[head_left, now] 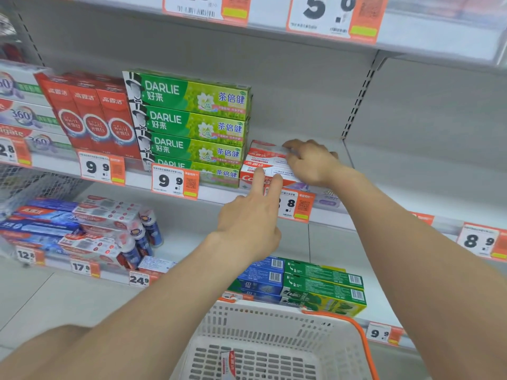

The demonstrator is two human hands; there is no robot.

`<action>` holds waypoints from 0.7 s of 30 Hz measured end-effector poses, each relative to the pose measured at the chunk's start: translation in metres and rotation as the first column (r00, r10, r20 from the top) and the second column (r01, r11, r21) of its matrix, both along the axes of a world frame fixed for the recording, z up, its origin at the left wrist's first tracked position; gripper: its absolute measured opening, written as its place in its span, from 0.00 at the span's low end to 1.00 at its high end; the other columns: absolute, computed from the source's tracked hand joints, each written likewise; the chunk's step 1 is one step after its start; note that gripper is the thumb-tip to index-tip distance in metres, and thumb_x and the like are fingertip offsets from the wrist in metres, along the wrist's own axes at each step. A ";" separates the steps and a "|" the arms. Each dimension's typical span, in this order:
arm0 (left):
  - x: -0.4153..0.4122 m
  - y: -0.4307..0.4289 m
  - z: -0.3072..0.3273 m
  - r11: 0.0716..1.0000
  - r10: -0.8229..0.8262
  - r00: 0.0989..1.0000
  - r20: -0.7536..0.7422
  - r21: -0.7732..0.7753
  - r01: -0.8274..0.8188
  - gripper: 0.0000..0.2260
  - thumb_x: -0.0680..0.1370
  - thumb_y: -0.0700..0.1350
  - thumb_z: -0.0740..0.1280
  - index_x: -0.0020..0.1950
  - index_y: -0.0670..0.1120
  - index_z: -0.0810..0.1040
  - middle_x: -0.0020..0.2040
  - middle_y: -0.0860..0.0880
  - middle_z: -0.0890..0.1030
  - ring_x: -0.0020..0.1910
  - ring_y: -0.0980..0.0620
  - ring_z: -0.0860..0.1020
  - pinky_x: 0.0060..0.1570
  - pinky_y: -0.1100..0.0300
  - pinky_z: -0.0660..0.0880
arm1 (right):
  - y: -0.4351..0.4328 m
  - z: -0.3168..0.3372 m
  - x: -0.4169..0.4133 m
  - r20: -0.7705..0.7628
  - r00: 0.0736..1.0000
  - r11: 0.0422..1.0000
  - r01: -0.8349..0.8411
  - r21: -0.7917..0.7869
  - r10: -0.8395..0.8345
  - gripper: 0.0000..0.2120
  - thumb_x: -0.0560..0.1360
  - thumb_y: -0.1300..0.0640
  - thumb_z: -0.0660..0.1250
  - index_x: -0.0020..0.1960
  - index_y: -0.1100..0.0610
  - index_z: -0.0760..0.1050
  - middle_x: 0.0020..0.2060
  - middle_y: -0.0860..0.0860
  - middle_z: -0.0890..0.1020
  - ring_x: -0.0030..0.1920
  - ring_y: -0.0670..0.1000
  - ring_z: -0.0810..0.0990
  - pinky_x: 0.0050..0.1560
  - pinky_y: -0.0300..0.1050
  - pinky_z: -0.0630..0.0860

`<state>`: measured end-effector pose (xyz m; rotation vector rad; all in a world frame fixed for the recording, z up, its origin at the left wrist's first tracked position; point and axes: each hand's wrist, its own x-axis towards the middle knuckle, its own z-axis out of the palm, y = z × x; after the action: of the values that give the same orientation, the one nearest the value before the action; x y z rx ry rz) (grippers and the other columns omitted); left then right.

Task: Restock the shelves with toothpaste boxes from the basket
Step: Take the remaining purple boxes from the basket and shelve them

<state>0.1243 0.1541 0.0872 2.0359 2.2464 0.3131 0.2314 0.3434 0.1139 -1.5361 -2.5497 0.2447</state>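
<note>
A small stack of red-and-white toothpaste boxes (263,163) lies on the middle shelf (384,171), just right of the green Darlie stack (189,124). My right hand (310,160) rests on the stack's top right, fingers curled over the boxes. My left hand (252,215) reaches up from below, two fingertips touching the front of the lowest box. The white basket (247,319) with an orange handle sits at the bottom of the view, with one red-and-white toothpaste box (228,362) on its floor.
Red Colgate boxes (90,116) stand left of the Darlie stack. The shelf right of my hands is bare. Price tags (175,182) line the shelf edges. Blue and green boxes (301,283) lie on the lower shelf, behind the basket.
</note>
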 end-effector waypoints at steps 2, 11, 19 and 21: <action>0.000 0.001 0.000 1.000 0.000 1.000 -0.006 0.004 0.000 0.41 0.80 0.49 0.70 0.83 0.53 0.46 0.84 0.46 0.41 0.57 0.38 0.79 0.43 0.52 0.72 | -0.004 -0.001 0.002 0.027 1.000 1.000 -0.001 -0.012 0.001 0.23 0.85 0.44 0.49 0.79 0.43 0.65 0.72 0.57 0.72 0.72 0.63 0.69 0.72 0.62 0.61; -0.003 0.001 -0.003 0.999 -0.014 0.999 0.041 0.037 0.013 0.40 0.78 0.48 0.71 0.83 0.53 0.49 0.84 0.48 0.43 0.57 0.38 0.79 0.43 0.51 0.73 | -0.024 0.000 0.021 -0.232 0.943 0.960 0.266 0.090 -0.240 0.23 0.81 0.55 0.54 0.74 0.55 0.73 0.68 0.63 0.76 0.69 0.66 0.72 0.68 0.57 0.69; 0.010 -0.016 -0.003 0.976 -0.072 0.994 0.082 0.213 0.054 0.29 0.76 0.47 0.70 0.74 0.50 0.61 0.73 0.45 0.57 0.54 0.39 0.75 0.43 0.47 0.78 | -0.068 -0.018 0.063 -0.479 0.832 0.956 0.286 -0.062 -0.280 0.22 0.80 0.68 0.55 0.73 0.67 0.68 0.62 0.66 0.79 0.64 0.68 0.75 0.53 0.50 0.69; 0.013 -0.023 -0.007 0.975 -0.085 0.992 0.093 0.215 0.063 0.23 0.78 0.50 0.69 0.70 0.50 0.64 0.68 0.46 0.61 0.52 0.41 0.75 0.41 0.49 0.76 | -0.078 -0.018 0.071 -0.470 0.852 0.966 0.260 -0.002 -0.230 0.13 0.81 0.66 0.55 0.63 0.65 0.71 0.52 0.64 0.80 0.57 0.69 0.77 0.45 0.51 0.65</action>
<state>0.1369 0.1309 0.0804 2.1426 2.1522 0.6609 0.3019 0.2658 0.0963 -1.5345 -1.9518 0.4382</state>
